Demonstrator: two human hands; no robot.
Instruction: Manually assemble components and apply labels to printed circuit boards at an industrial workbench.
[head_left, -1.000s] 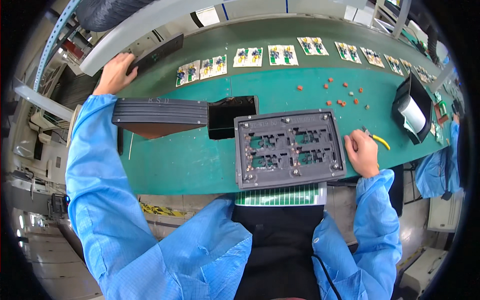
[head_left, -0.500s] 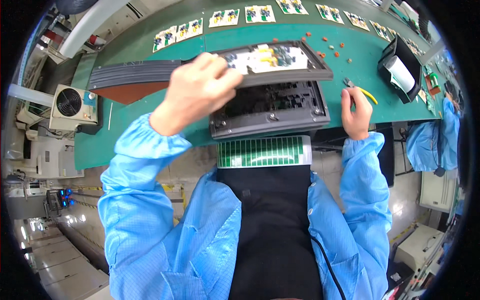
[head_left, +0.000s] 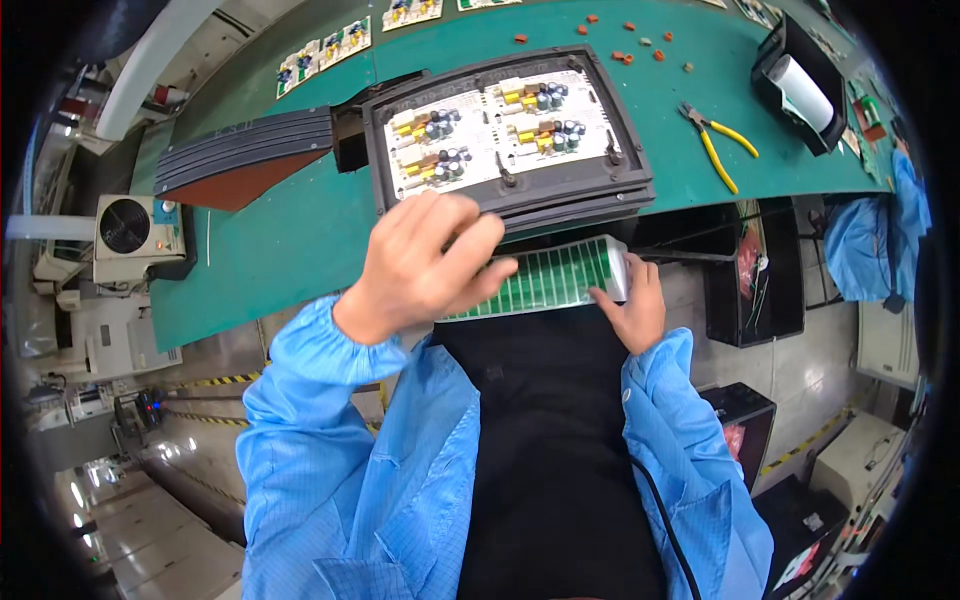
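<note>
My right hand (head_left: 637, 305) grips the right end of a roll of green labels (head_left: 560, 277) in front of my body, thumb on the near side. Over the roll's left part hovers my left hand (head_left: 430, 262), its fingers loosely bent and the thumb apart from the index finger. I see nothing between them, and whether it touches the labels is hidden. Just beyond, a black frame fixture (head_left: 510, 205) lies level on the bench edge. White circuit boards (head_left: 490, 130) with yellow, brown and dark round parts sit inside it.
Yellow-handled pliers (head_left: 720, 150) lie open on the green bench (head_left: 270, 255), near small orange pieces (head_left: 622, 57). A black bin (head_left: 800, 85) holding a white roll stands right. Left are a dark ridged block (head_left: 245, 155) and a fan unit (head_left: 135, 235). More boards (head_left: 345, 42) lie behind.
The tilted upper frame with the boards has come down level, and my left hand has let go of it. My right hand has left the pliers and taken hold of the label roll.
</note>
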